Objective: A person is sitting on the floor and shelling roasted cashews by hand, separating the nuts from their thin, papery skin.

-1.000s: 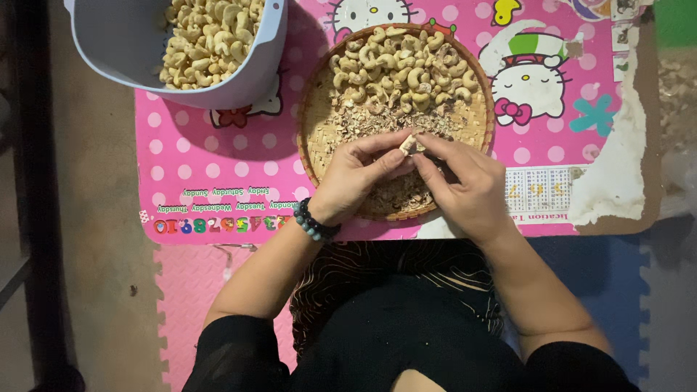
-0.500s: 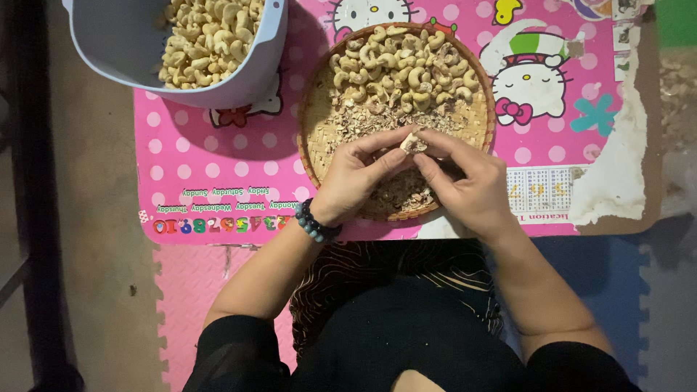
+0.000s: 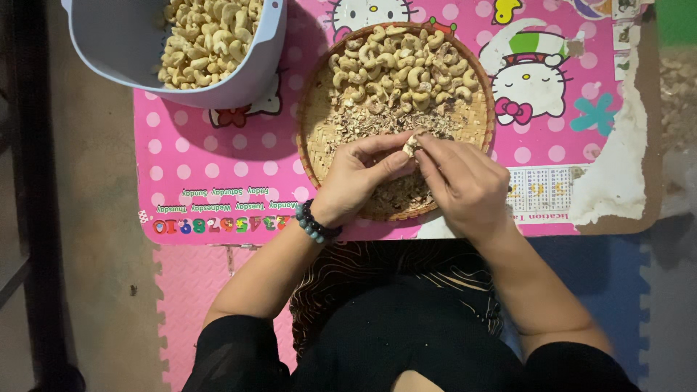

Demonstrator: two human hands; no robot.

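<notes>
A cashew (image 3: 411,144) is pinched between both hands above the woven tray (image 3: 316,123).

The left hand (image 3: 361,176) and right hand (image 3: 465,181) are held fingertip to fingertip, thumbs and forefingers closed narrowly on the pale, curved nut; a beaded bracelet (image 3: 314,222) is worn on the left wrist. Smooth whole cashews and flaky brown skins are heaped in the round tray. A glossy white tub (image 3: 116,43) of cashews is set on the pink mat (image 3: 218,160).

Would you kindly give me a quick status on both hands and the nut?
Left hand and right hand pinch one cashew together. Held over woven tray. Nothing in the way.
</notes>
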